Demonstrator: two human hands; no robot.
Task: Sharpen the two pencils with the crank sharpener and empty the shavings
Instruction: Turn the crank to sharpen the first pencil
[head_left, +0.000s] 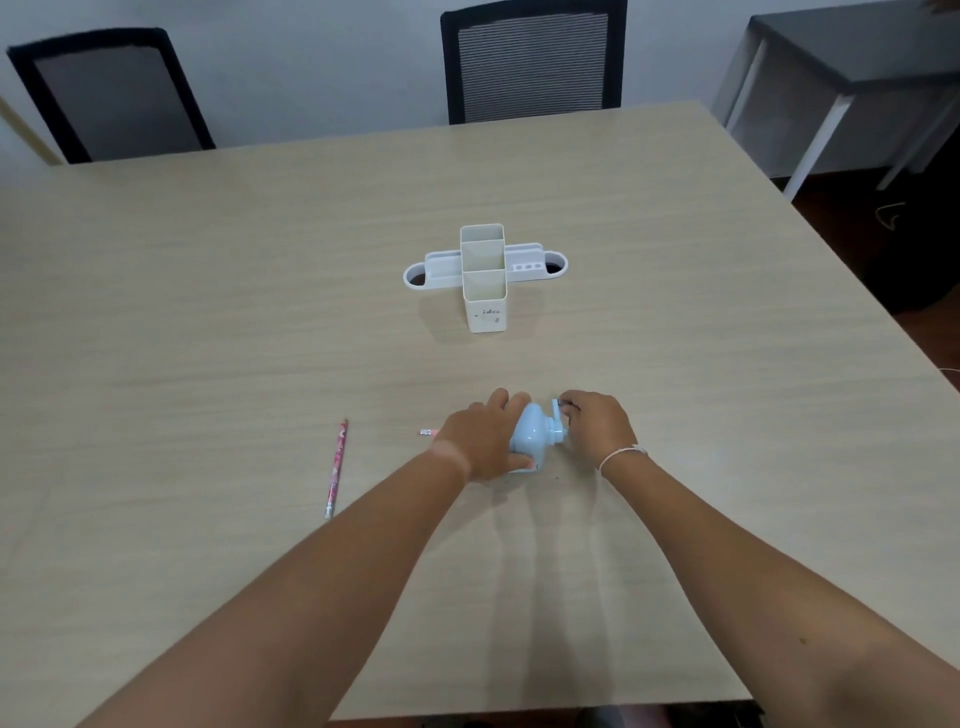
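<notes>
Blue sharpener (530, 439) sits lower centre on the surface (208, 312), gripped by your left hand (480, 441); your right hand (597, 428) pinches its crank (558, 415). One pencil (336, 467) lies left, running top-to-bottom; another's end (427, 432) juts leftward.

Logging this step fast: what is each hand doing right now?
Left hand: closed around the pale blue plastic crank sharpener, steadying it on the table.
Right hand: fingers pinched on the sharpener's blue crank handle.
</notes>
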